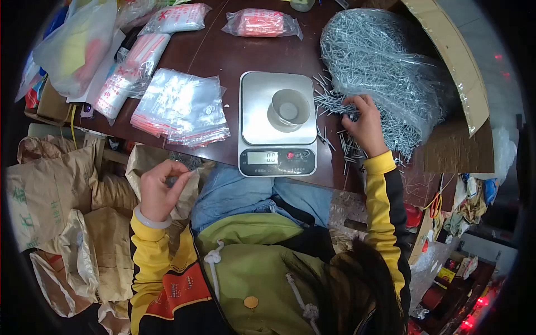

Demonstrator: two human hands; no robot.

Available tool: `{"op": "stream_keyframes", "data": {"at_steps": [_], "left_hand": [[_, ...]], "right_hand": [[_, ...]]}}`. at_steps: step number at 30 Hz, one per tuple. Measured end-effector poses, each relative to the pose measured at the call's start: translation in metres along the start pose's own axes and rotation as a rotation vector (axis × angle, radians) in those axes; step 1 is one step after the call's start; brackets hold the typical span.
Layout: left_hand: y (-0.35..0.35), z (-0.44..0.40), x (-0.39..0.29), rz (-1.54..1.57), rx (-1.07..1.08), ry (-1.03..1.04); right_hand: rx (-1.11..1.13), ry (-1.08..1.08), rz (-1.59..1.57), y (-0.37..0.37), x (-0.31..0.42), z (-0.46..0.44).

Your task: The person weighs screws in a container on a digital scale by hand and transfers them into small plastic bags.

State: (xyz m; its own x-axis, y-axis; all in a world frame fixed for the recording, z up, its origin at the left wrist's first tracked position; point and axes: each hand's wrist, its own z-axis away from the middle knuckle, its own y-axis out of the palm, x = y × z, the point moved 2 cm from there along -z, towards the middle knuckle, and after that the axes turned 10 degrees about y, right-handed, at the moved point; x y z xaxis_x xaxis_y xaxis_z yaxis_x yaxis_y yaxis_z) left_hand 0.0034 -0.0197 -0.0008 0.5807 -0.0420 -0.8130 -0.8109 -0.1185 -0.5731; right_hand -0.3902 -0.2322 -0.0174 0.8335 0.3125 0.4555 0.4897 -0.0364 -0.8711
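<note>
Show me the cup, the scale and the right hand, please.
Cup (289,109): head view, on its inside bottom.
Scale (257,99): head view, on the bare metal plate.
Right hand (367,126): head view, on the back of the hand.

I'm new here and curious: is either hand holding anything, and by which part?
It can't be told: the right hand is at the loose nails, but no gripped nail shows clearly; nothing shows plainly in the curled left hand.

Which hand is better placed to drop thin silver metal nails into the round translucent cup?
Right, probably: the right hand is at the loose nails, with the cup close by. The left hand is farther from both, left of the silver-topped digital scale.
</note>
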Motion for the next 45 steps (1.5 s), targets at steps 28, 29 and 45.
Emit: {"op": "stream_keyframes", "data": {"at_steps": [28, 29, 45], "left_hand": [[0.035, -0.021, -0.028, 0.088, 0.032, 0.185], [0.035, -0.023, -0.029, 0.088, 0.023, 0.184], [0.040, -0.052, -0.007, -0.367, -0.089, 0.398]], "right_hand": [[0.376, -0.271, -0.217, -0.015, 0.140, -0.040], [0.375, -0.221, -0.287, -0.015, 0.135, -0.040], [0.132, 0.147, -0.187, -0.011, 0.016, -0.003]]}}
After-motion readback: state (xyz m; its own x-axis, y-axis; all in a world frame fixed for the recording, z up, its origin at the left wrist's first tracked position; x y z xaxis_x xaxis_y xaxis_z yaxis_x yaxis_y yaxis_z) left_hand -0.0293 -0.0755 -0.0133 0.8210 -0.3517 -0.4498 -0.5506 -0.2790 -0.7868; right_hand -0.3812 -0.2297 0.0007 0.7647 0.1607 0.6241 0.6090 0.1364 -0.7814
